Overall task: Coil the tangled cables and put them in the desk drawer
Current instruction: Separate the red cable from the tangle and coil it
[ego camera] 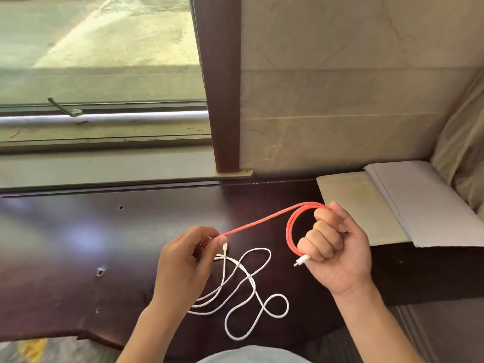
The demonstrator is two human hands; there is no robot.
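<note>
The right hand [332, 247] is closed in a fist around a loop of the red cable [264, 221], its white plug [301, 261] protruding below the curled fingers. The left hand [183, 263] pinches the same cable's other stretch between thumb and fingertips, so the red length spans tautly between both hands above the dark desk [78, 231]. The white cable [251, 284] lies loose and looped on the desk surface beneath them, partly under the left hand.

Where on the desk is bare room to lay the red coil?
Bare desk lies left of the left hand, below the window sill. The white cable crowds the middle; papers cover the right.
</note>
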